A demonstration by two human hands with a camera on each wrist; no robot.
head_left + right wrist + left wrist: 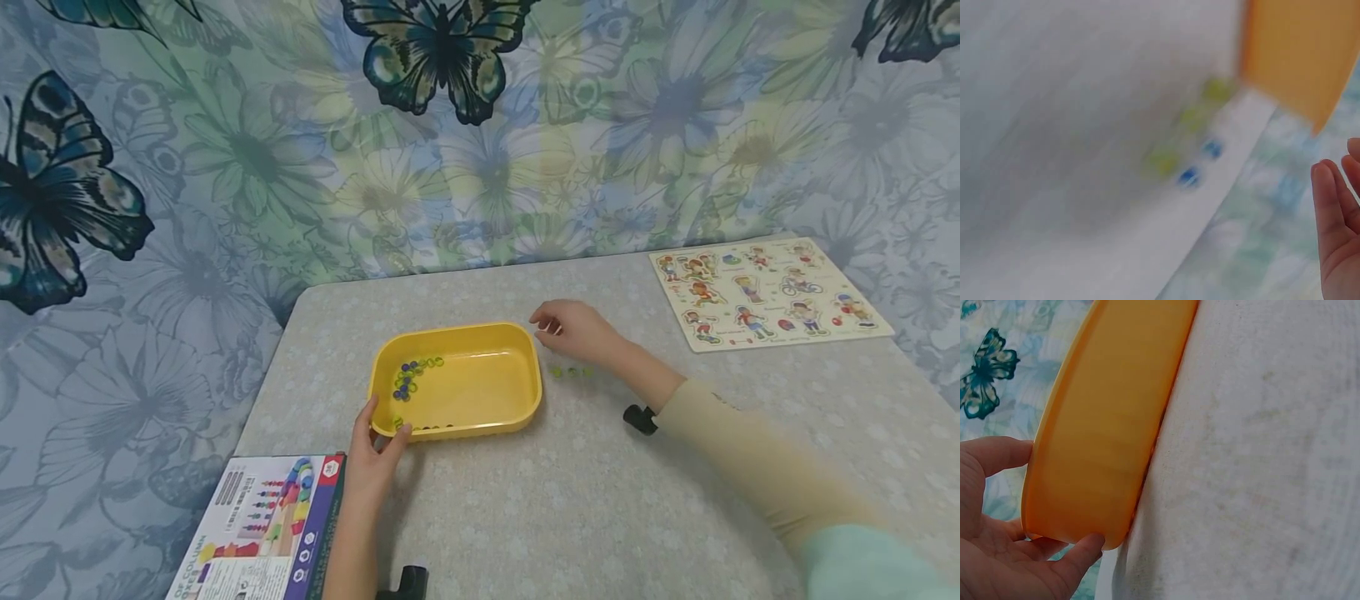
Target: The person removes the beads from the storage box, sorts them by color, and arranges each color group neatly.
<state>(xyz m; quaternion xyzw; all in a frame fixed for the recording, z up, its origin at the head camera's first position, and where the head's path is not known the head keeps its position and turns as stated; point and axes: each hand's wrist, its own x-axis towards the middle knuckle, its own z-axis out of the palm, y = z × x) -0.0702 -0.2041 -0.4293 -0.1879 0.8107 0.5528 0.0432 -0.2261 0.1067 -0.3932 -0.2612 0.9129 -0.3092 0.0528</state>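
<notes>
By the table's near left corner lies a printed box (pixel 262 533). Beyond it, the left hand (pixel 375 450) grips the near left corner of a yellow tray (pixel 472 379), which sits left of the table's middle, toward the far edge. A light, steady hold there would probably serve best, since a tilt could roll the beads (pixel 405 386) gathered at the tray's left end. Its thumb and fingers are spread around the corner, touching wall and rim.

Just right of the tray, green beads (pixel 572 372) lie on the table (pixel 525 500), with blue beads (pixel 1189 177) close by. Such tiny pieces likely want a fingertip pinch and a low release inside the rim. The right hand (pixel 577 331) hovers near the tray's far right corner, fingers bent, tips slightly apart; nothing shows between them, though a hidden bead can't be ruled out.

Along the far right corner lies a picture board (pixel 772 292), before the flowered wall (pixel 487 200).
</notes>
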